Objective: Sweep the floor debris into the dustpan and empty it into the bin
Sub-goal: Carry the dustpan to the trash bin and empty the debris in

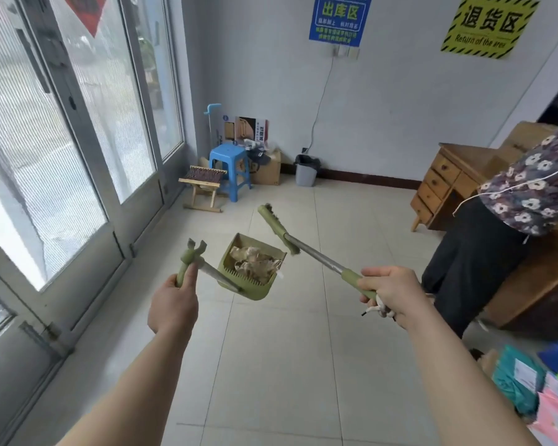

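Paper-filled green plastic dustpan (255, 286), clasped in left grip (174, 305), is best carried level to grey plastic bin (306, 175), green broom (277, 228) clasped in right grip (392, 292).

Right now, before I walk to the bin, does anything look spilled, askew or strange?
No spill is visible. The dustpan in the left hand is heaped with crumpled paper, and one white scrap pokes over its right edge, so it might drop. The right hand grips a bunched white cord with the broom handle.

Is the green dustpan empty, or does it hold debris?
It holds debris: crumpled pale scraps fill the dustpan, which the left hand holds above the floor. The bin stands by the wall.
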`<state>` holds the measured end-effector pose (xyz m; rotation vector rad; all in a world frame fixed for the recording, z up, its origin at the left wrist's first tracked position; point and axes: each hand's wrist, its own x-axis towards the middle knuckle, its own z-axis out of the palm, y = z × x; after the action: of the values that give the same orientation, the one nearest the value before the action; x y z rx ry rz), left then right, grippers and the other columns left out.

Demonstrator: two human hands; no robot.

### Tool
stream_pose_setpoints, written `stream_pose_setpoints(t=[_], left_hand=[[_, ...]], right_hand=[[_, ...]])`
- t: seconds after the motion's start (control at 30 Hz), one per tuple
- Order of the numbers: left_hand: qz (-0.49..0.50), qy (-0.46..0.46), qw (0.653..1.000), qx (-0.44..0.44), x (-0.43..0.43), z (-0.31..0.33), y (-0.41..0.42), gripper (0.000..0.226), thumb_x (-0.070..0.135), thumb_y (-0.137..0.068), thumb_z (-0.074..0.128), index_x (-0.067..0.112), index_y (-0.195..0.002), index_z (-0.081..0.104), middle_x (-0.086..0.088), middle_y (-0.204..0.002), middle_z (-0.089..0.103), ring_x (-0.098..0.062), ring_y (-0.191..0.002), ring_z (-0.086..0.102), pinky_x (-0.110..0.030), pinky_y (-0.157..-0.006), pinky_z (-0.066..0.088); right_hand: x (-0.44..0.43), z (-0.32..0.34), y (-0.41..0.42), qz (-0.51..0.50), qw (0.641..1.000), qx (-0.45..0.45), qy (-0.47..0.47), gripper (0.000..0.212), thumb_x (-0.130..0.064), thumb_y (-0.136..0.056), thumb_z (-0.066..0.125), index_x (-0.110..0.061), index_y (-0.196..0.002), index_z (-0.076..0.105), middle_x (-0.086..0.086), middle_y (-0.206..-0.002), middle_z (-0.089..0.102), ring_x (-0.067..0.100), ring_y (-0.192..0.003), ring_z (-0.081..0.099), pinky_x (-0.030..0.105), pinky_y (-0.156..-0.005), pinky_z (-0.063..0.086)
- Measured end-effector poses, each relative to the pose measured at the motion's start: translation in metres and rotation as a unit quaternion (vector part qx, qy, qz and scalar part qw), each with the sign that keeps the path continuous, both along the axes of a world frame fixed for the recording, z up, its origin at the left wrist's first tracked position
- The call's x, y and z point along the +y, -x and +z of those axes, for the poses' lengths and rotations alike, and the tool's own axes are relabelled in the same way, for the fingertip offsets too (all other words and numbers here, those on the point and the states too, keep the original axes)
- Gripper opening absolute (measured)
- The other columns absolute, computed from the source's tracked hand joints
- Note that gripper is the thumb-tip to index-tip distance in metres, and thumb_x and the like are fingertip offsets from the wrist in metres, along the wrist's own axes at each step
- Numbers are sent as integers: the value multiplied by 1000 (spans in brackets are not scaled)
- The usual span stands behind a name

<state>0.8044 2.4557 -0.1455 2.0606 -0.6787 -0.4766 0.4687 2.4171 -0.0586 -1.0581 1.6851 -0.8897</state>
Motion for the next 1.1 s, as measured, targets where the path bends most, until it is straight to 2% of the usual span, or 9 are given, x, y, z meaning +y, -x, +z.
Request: stream_pose_setpoints(t=[0.13, 0.27, 0.37, 0.47, 0.73, 1.0, 1.1], left_hand=[[-31, 5, 999, -11, -73, 12, -23, 62, 75, -84, 42, 17, -68, 53, 0, -58, 56, -25, -59, 58, -29, -53, 34], [-37, 15, 999, -20, -134, 16, -30, 61, 73, -85, 41, 16, -64, 45, 2, -53, 50, -20, -50, 52, -29, -50, 31], [-51, 18, 998, -22, -184, 16, -29, 60, 71, -86, 41, 17, -62, 42, 3, -52, 48, -21, -49, 50, -29, -51, 32], [-55, 14, 998, -24, -231, 11, -23, 60, 71, -86, 41, 16, -63, 45, 2, -53, 50, -21, -50, 52, -29, -51, 32], [-71, 9, 997, -10, -369, 4, 15, 59, 68, -89, 43, 12, -72, 54, -2, -55, 53, -23, -48, 51, -29, -51, 35], [-76, 29, 996, 37, -514, 6, 55, 58, 66, -89, 47, 11, -70, 52, -6, -61, 53, -29, -55, 50, -36, -60, 39], [-79, 30, 996, 36, -564, 5, 66, 59, 67, -88, 47, 11, -76, 57, -8, -67, 60, -32, -63, 57, -37, -62, 43]], right_hand=[[-54, 1, -23, -35, 999, 1, -10, 20, 1, -78, 69, -2, -96, 64, 21, -60, 64, 14, -31, 50, 17, -32, 33], [-100, 2, -36, -60, 998, 19, -10, 7, 5, -76, 65, 11, -78, 62, 17, -53, 59, 18, -33, 45, 17, -32, 30], [-142, 1, -37, -68, 997, 24, -3, 12, 5, -76, 66, 6, -65, 61, 17, -52, 58, 19, -34, 45, 16, -34, 29], [-187, -5, -34, -76, 997, 20, -1, 8, 6, -76, 65, 13, -73, 65, 17, -52, 57, 18, -30, 44, 17, -33, 29], [-326, -18, 2, -83, 996, 18, -6, 15, 4, -77, 64, 6, -62, 65, 15, -45, 56, 19, -30, 44, 17, -38, 29], [-479, -20, 38, -81, 996, 22, -20, 18, 5, -76, 64, 5, -58, 64, 14, -42, 56, 19, -30, 43, 18, -38, 30], [-526, -24, 45, -86, 996, 19, -22, 18, 5, -75, 64, 4, -58, 63, 14, -42, 56, 19, -31, 43, 18, -38, 31]])
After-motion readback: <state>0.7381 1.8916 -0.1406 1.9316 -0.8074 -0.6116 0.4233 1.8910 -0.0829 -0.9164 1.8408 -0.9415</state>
